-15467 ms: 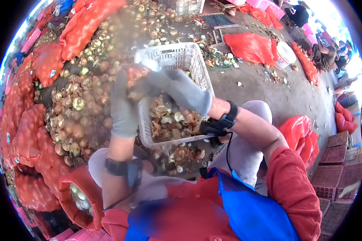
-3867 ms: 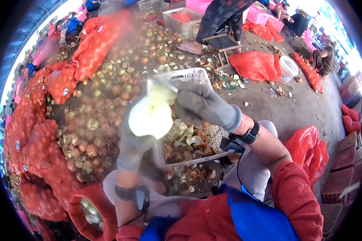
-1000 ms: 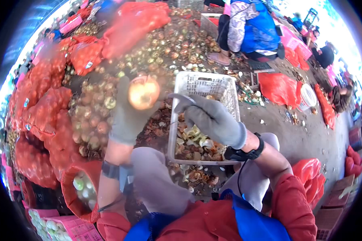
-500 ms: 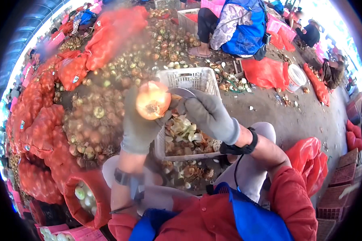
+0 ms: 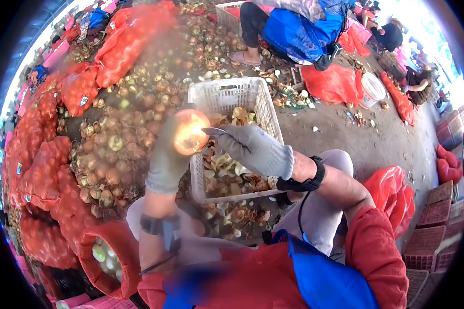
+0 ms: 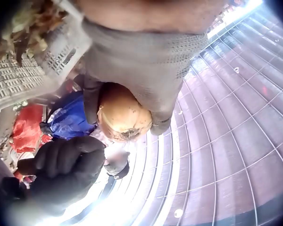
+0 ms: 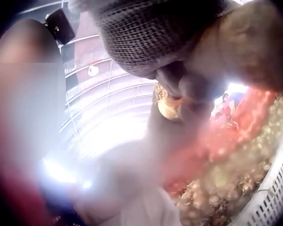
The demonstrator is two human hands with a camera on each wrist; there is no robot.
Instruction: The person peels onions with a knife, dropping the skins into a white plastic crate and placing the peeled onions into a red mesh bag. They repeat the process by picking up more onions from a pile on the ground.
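In the head view the gloved left hand (image 5: 167, 157) holds a brown-skinned onion (image 5: 189, 133), its root end towards the right hand. The left wrist view shows the glove (image 6: 137, 66) with fingers and thumb around the onion (image 6: 125, 115). The gloved right hand (image 5: 255, 149) grips a small curved blade (image 5: 214, 131), whose tip is at the onion's right side. In the right wrist view the right hand (image 7: 179, 80) is close to the onion (image 7: 169, 109), and the blade cannot be made out. Below both hands stands a white crate (image 5: 234, 196) with onion skins in it.
Loose onions (image 5: 108, 154) cover the floor at left, beside full red net sacks (image 5: 33, 172). An open sack (image 5: 108, 257) of peeled onions stands by the left knee. Another person in a blue vest (image 5: 294, 38) sits ahead. A white bucket (image 5: 372, 90) is at right.
Over the last second the hands have come together, the blade moving to the onion. Since half a second ago the right hand has turned slightly. Earlier, a large pale peeled onion was in the left hand.
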